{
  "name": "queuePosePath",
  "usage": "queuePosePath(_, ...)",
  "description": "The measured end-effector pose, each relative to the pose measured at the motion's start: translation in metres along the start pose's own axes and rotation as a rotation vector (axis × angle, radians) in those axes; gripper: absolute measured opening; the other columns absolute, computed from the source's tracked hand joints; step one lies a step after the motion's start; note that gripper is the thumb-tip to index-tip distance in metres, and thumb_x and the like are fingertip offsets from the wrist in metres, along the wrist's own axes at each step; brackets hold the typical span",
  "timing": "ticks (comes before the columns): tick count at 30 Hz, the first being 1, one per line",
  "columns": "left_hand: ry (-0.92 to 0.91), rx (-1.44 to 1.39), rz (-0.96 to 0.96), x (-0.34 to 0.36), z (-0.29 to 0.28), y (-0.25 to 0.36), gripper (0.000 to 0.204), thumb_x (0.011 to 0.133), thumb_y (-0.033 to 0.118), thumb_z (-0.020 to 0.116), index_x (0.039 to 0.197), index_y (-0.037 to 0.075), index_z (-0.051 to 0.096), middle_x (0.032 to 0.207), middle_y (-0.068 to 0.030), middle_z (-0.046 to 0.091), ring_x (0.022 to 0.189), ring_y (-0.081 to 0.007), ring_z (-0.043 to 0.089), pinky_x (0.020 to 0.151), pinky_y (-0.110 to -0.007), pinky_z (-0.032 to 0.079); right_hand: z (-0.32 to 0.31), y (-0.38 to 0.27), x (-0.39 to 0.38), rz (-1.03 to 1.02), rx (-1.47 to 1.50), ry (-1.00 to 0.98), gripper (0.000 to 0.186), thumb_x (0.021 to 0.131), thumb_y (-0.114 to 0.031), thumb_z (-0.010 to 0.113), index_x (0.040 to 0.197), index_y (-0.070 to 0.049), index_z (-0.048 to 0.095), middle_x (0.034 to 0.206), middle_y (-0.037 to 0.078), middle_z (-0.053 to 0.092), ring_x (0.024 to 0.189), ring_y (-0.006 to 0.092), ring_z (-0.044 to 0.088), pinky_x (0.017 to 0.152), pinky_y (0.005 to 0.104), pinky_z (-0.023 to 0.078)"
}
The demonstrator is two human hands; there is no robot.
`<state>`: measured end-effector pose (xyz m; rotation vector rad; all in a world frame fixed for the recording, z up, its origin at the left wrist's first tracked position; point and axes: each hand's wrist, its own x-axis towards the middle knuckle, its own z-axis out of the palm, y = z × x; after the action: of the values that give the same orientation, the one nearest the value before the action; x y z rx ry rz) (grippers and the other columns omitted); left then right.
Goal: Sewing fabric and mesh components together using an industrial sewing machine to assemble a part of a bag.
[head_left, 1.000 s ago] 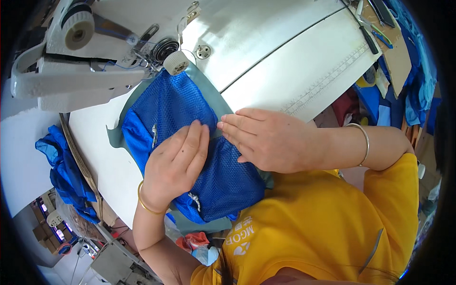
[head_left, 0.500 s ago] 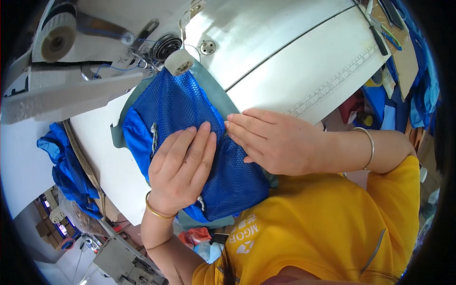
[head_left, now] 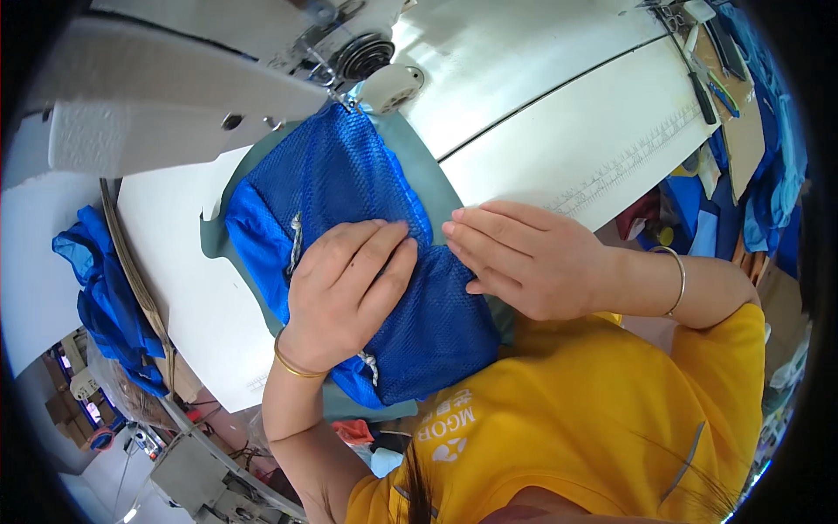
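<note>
A blue mesh fabric piece [head_left: 454,314] with smooth blue parts lies over a grey-green cloth [head_left: 428,162] on the white table. Its far end reaches the needle area of a white sewing machine [head_left: 175,105]. My left hand [head_left: 353,279] rests flat on the mesh, fingers stretched out and holding nothing. Light cord ends [head_left: 296,244] show beside it. Along the right edge of the mesh, my right hand [head_left: 541,258] has its fingers extended, tips on or just over the grey-green cloth near the seam. Whether those fingertips press on the cloth is hard to tell.
Printed ruler marks [head_left: 628,170] run along the table's right part. Beyond it stand a black-handled tool [head_left: 701,98], a brown board [head_left: 746,131] and blue fabric [head_left: 781,140]. Another blue cloth bundle [head_left: 109,301] hangs at the left table edge.
The whole view has shifted, so the machine, table and hands sit further right. Both hands keep nearly the same pose on the fabric. Its far end appears slightly higher in the picture.
</note>
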<state>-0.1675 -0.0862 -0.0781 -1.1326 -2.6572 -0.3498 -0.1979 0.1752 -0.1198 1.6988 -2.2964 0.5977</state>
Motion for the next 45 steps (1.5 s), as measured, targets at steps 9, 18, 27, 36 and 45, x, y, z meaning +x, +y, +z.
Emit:
queuePosePath(9,0.13,0.042,0.088,-0.001,-0.005,-0.001,0.026,0.077,0.009,0.069,0.101,-0.001,0.074,0.111,-0.0125,0.074,0.101,-0.0271,0.069,0.081,-0.036,0.059,-0.026,-0.003,0.028,0.382,0.32,-0.065,0.019,0.092,-0.02,0.069,0.093,-0.001,0.067,0.096,0.015,0.069,0.087,0.0308,0.069,0.073,0.0421,0.055)
queuePosePath(18,0.179,0.09,0.101,-0.004,-0.004,0.001,0.028,0.077,0.007,0.07,0.103,-0.001,0.075,0.109,-0.0147,0.074,0.102,-0.0299,0.07,0.08,-0.035,0.06,-0.032,0.004,0.075,1.127,1.375,-0.239,0.023,0.105,-0.021,0.059,0.106,0.001,0.064,0.069,0.006,0.065,0.051,0.0096,0.055,0.047,0.024,0.045)
queuePosePath(27,-0.004,0.061,-0.163,0.005,-0.007,0.007,0.046,0.084,0.027,0.075,0.121,0.001,0.07,0.119,-0.0133,0.068,0.109,-0.0316,0.066,0.089,-0.039,0.055,-0.015,0.008,0.073,1.246,1.56,-0.324,0.031,0.107,-0.02,0.049,0.082,-0.004,0.057,0.068,0.005,0.061,0.048,0.0101,0.05,0.045,0.0257,0.041)
queuePosePath(36,-0.117,-0.023,-0.143,0.014,-0.013,0.005,0.052,0.086,0.035,0.074,0.123,0.0,0.067,0.136,-0.0172,0.063,0.12,-0.0323,0.061,0.094,-0.043,0.048,-0.016,0.014,0.073,1.184,1.49,-0.383,0.033,0.107,-0.021,0.048,0.081,-0.003,0.058,0.066,0.006,0.06,0.048,0.0125,0.05,0.044,0.0285,0.04)
queuePosePath(45,-0.157,-0.069,-0.113,0.015,-0.007,-0.001,0.046,0.082,0.021,0.074,0.12,-0.004,0.067,0.135,-0.0184,0.065,0.119,-0.0312,0.063,0.093,-0.042,0.049,-0.001,0.005,0.046,0.883,1.078,-0.22,0.022,0.097,-0.017,0.059,0.08,-0.002,0.062,0.075,0.014,0.064,0.059,0.0254,0.058,0.053,0.04,0.046)
